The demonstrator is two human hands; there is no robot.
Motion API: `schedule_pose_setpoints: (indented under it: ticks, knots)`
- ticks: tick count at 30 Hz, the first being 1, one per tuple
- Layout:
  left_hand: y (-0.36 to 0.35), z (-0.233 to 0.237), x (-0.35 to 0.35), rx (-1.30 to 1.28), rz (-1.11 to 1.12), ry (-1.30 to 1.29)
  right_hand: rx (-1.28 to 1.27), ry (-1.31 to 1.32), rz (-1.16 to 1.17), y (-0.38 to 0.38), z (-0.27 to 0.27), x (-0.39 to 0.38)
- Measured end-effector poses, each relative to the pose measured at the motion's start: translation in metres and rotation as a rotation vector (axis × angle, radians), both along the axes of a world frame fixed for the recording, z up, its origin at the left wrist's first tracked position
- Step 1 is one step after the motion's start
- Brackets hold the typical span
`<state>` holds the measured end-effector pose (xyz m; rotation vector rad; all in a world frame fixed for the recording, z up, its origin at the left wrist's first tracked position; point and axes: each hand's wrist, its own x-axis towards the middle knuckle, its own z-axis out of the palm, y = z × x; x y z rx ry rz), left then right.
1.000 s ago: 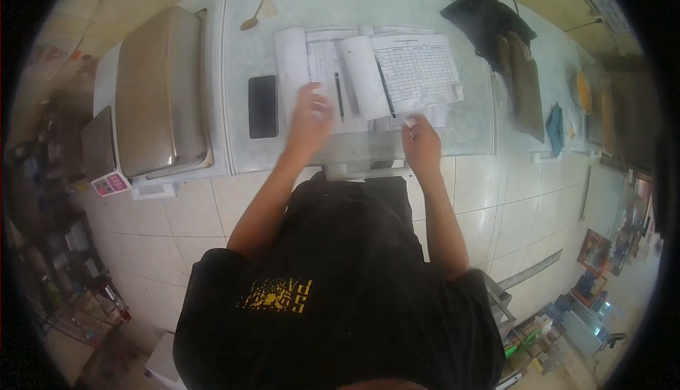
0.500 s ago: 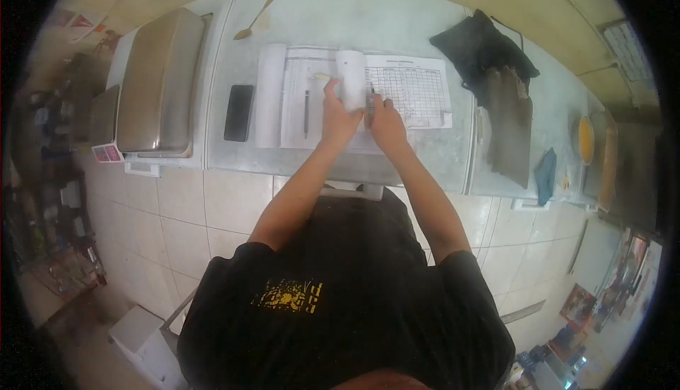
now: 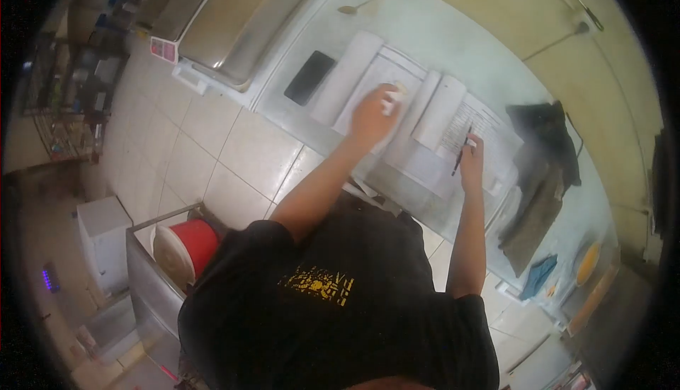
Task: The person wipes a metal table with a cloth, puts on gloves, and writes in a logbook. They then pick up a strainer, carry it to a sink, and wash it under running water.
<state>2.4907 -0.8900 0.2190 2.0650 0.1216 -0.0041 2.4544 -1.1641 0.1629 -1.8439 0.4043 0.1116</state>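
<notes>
Loose white sheets and a rolled-back page (image 3: 440, 110) lie on the pale table, with a printed grid form (image 3: 464, 124) to the right of the roll. My left hand (image 3: 374, 117) is over the left-hand pages, its fingers curled at a small yellowish-white oblong piece (image 3: 400, 90) by the fingertips. Over the form's lower part, my right hand (image 3: 472, 163) grips a slim dark pen (image 3: 458, 157) that points up toward the printed rows. The pages under my left hand are partly hidden.
A black phone (image 3: 310, 77) lies left of the papers, a spoon (image 3: 363, 3) behind them. At the left stands a large metal box (image 3: 248, 21). Dark cloth (image 3: 542, 177), a blue cloth (image 3: 540, 277) and an orange-yellow round item (image 3: 588, 262) are on the right. A red bucket (image 3: 193, 245) stands behind me.
The view has turned, tilting the table down to the right. My hands have moved apart: the left lies over the left pages, the right with the pen is away from the rolled page.
</notes>
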Motion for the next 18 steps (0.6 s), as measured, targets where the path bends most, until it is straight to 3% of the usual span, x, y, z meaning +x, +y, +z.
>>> schedule_pose_setpoints:
  ticks: [2, 5, 6, 9, 13, 16, 18]
  knots:
    - [0.072, -0.032, 0.004, 0.132, 0.137, -0.117, 0.334, 0.058, -0.097, 0.02, 0.012, 0.0]
    - [0.158, -0.055, 0.01, 0.426, 0.289, -0.213, 0.346, 0.081, -0.012, 0.062, 0.024, -0.001]
    - [0.173, -0.058, 0.013, 0.509, 0.337, -0.231, 0.307, 0.075, 0.02, 0.08, 0.028, 0.001]
    - [0.203, -0.064, 0.023, 0.642, 0.157, -0.149, 0.168, 0.049, 0.097, 0.138, 0.039, 0.006]
    - [0.213, -0.069, 0.029, 0.561, 0.064, -0.123, 0.089, 0.001, 0.056, 0.187, 0.037, 0.005]
    - [0.217, -0.069, 0.03, 0.483, 0.044, -0.14, -0.209, -0.111, 0.143, 0.203, 0.025, 0.004]
    - [0.22, -0.069, 0.032, 0.461, 0.045, -0.136, -0.249, -0.096, 0.128, 0.211, 0.021, 0.004]
